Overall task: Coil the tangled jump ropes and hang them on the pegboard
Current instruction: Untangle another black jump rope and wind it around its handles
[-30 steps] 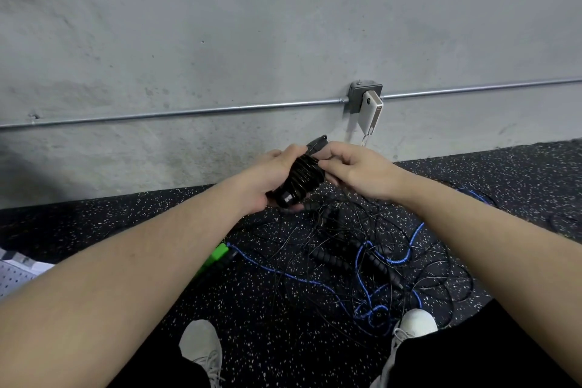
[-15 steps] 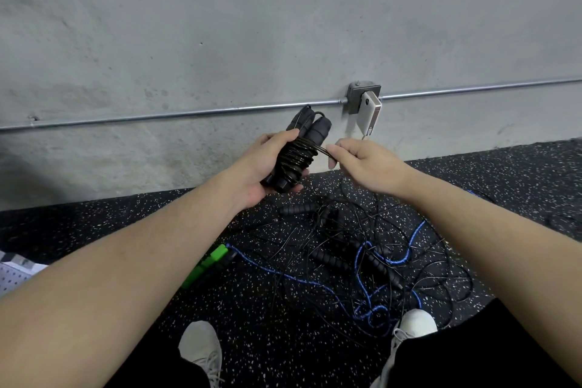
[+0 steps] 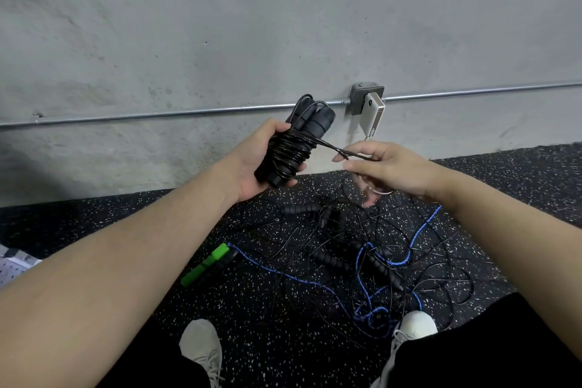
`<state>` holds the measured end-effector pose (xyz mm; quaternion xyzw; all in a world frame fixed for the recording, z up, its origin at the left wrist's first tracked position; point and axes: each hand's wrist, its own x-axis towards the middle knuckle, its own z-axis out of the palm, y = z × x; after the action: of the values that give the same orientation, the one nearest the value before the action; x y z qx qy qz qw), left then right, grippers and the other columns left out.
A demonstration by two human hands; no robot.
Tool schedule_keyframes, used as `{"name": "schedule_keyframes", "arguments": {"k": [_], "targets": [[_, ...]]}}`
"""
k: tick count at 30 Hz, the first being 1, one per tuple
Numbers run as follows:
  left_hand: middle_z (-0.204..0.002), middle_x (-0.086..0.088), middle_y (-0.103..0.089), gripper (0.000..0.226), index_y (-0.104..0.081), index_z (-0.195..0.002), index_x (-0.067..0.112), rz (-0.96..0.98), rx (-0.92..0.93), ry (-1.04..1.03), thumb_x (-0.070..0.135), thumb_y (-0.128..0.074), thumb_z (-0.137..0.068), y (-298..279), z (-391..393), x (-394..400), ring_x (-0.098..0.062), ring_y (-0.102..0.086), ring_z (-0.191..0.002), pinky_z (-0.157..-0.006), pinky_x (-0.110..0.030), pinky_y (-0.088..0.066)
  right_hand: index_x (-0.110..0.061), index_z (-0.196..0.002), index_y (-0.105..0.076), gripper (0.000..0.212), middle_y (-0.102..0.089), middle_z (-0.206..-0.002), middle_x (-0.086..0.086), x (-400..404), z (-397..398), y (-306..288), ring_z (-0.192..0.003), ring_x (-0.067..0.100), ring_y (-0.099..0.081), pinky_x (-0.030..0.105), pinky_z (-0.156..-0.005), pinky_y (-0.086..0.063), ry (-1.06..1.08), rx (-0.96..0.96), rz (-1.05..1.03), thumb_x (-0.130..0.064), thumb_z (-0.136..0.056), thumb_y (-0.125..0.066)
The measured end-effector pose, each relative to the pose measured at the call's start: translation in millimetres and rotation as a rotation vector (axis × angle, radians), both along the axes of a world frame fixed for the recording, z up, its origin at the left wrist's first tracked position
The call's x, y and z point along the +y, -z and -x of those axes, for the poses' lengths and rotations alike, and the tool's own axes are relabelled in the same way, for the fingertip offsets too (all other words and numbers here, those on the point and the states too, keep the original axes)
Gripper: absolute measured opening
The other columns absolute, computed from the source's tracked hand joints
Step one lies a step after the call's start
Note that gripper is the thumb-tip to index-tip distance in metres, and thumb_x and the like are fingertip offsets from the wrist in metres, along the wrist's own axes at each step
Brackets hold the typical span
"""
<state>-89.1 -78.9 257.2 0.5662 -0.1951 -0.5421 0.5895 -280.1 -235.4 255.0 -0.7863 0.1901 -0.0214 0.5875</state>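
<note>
My left hand (image 3: pixel 252 164) grips a black jump rope (image 3: pixel 291 148) whose two handles sit side by side with the cord wound tightly round them. A loose end of that cord runs right to my right hand (image 3: pixel 387 167), which pinches it between thumb and fingers. Below on the speckled floor lies a tangled pile of ropes (image 3: pixel 352 261): thin black cords, black foam handles and a blue rope (image 3: pixel 362 280). A green handle (image 3: pixel 206 264) lies at the pile's left edge. A corner of the white pegboard (image 3: pixel 14 264) shows at the far left.
A concrete wall rises close ahead, with a metal conduit (image 3: pixel 189 111) and a junction box (image 3: pixel 367 98) holding a white device. My two white shoes (image 3: pixel 201 343) stand at the near edge of the pile on the black rubber floor.
My left hand tipped the wrapped handles more upright. My right hand drew away to the right, pulling the cord's loose end out taut from the bundle.
</note>
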Motion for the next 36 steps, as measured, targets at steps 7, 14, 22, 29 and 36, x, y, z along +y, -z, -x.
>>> {"name": "schedule_keyframes", "arguments": {"k": [7,14,22,29,36], "targets": [[-0.075,-0.003,-0.068,0.039,-0.069,-0.093,0.011,0.111,0.054,-0.003,0.037,-0.041,-0.1,-3.3,1.3,0.2,-0.018,-0.064,-0.062,-0.041,-0.023,-0.045,-0.02,-0.09,-0.06,0.033,-0.034,-0.065,-0.01,-5.8,-3.7,-4.1,-0.057,0.008,-0.03,0.019,-0.047,-0.027,0.073,-0.005,-0.053,-0.04,-0.107,-0.04],[-0.079,-0.006,-0.068,0.04,-0.064,-0.104,0.01,0.045,-0.044,0.196,0.043,-0.043,-0.098,0.5,1.7,4.9,-0.017,-0.065,-0.062,-0.041,-0.026,-0.049,-0.027,-0.084,-0.071,0.024,-0.044,-0.065,-0.012,-9.4,-3.3,-1.7,-0.056,0.004,-0.039,0.021,-0.054,-0.037,0.127,0.093,0.086,-0.046,-0.096,-0.061],[-0.1,-0.014,-0.072,0.045,-0.062,-0.123,0.028,-0.015,-0.257,0.408,0.043,-0.067,-0.081,6.0,13.6,1.5,-0.031,-0.072,-0.076,-0.063,-0.04,-0.062,-0.021,-0.088,-0.056,0.028,-0.052,-0.06,-0.006,-22.9,-1.2,5.4,-0.044,0.009,-0.032,0.021,-0.04,-0.019,0.215,0.153,0.048,-0.017,-0.074,-0.081],[-0.107,0.015,-0.075,0.044,-0.047,-0.115,0.033,-0.126,-0.851,0.572,0.042,-0.078,-0.086,11.1,29.6,-11.7,0.006,-0.067,-0.073,-0.076,-0.025,-0.048,-0.039,-0.082,-0.064,0.034,-0.061,-0.064,-0.005,-14.8,-8.9,13.1,-0.053,0.022,-0.04,0.029,-0.051,-0.022,0.176,0.2,0.113,-0.054,-0.059,-0.085],[-0.123,0.008,-0.067,0.078,-0.04,-0.15,0.039,-0.2,-1.003,0.555,0.056,-0.077,-0.083,30.6,30.1,-14.6,-0.008,-0.063,-0.112,-0.102,-0.029,-0.047,-0.024,-0.093,-0.055,0.015,-0.055,-0.072,-0.002,3.8,-19.6,13.8,-0.051,0.001,-0.045,0.018,-0.049,-0.034,0.082,0.109,0.267,-0.012,-0.099,-0.061]]}}
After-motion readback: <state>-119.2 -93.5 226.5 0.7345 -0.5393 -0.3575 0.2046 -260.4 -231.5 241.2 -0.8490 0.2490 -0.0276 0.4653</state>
